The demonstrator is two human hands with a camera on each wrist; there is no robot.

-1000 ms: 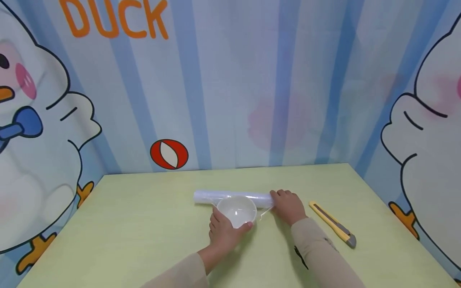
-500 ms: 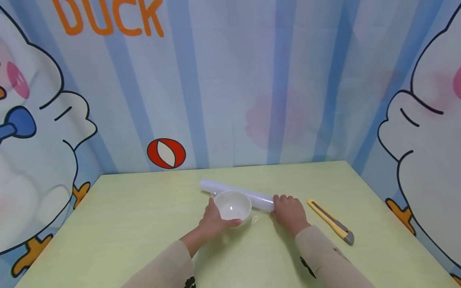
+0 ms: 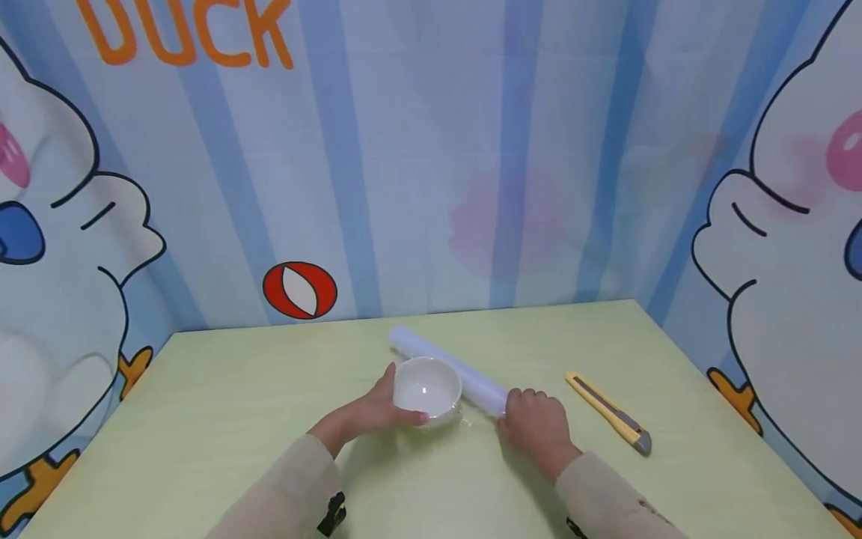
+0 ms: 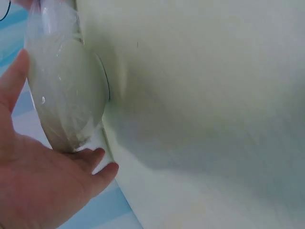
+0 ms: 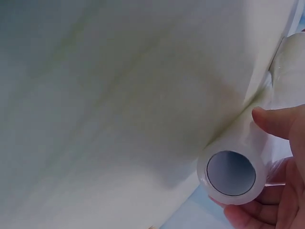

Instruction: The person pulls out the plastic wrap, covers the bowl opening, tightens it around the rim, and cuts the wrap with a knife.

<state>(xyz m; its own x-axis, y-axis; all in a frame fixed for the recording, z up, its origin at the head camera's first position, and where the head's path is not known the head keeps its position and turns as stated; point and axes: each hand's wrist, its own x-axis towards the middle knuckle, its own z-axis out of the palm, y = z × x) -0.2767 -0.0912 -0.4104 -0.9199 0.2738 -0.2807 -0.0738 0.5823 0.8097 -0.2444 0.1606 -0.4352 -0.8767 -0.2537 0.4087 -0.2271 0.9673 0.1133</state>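
At green tabletop [image 3: 236,412], your left hand [image 3: 378,408] grips white bowl [image 3: 427,385] in clear film [image 4: 66,67], right hand [image 3: 536,423] clasps cling-film roll [image 3: 450,367]; wrapping apparently underway, next move likely needs tension.

Held left arm [image 3: 286,479] and right arm [image 3: 609,494] forward, cupped left hand [image 3: 370,412] with thumb [image 4: 13,78] apart from fingers [image 4: 102,179], and curled right hand [image 3: 536,424].

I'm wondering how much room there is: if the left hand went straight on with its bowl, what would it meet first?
Probably the cling film roll, lying just beyond the white bowl that the left hand holds; whether the two touch is hard to tell.
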